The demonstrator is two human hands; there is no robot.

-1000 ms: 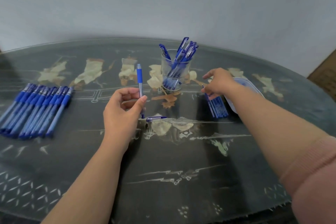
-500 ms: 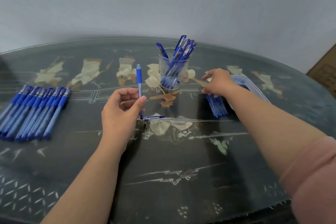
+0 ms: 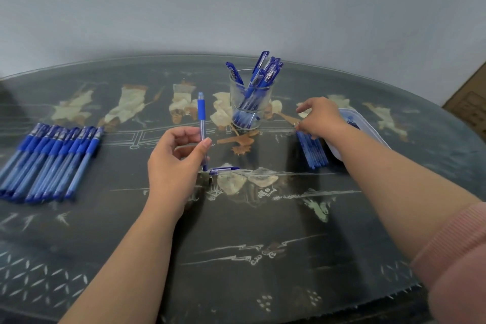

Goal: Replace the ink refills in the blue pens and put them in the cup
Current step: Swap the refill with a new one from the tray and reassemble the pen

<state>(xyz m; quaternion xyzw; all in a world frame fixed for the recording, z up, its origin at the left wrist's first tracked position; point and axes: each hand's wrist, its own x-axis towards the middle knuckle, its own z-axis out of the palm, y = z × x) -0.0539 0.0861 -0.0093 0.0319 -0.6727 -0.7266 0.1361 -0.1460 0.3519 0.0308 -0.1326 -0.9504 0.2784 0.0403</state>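
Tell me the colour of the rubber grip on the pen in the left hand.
Blue: the grip tops the pen's translucent barrel. Head view shows it.

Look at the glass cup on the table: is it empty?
No, the glass cup holds several blue pens that stand tilted inside it.

A dark, glossy table (image 3: pixel 263 231) fills most of the view, its top set with pale and brown inlaid figures and thin white line patterns. A clear plastic container (image 3: pixel 368 121) lies on it towards the right edge. Behind the table stands a plain grey-blue wall (image 3: pixel 236 2). At the far right is a brown object (image 3: pixel 470 108), too cropped to identify.
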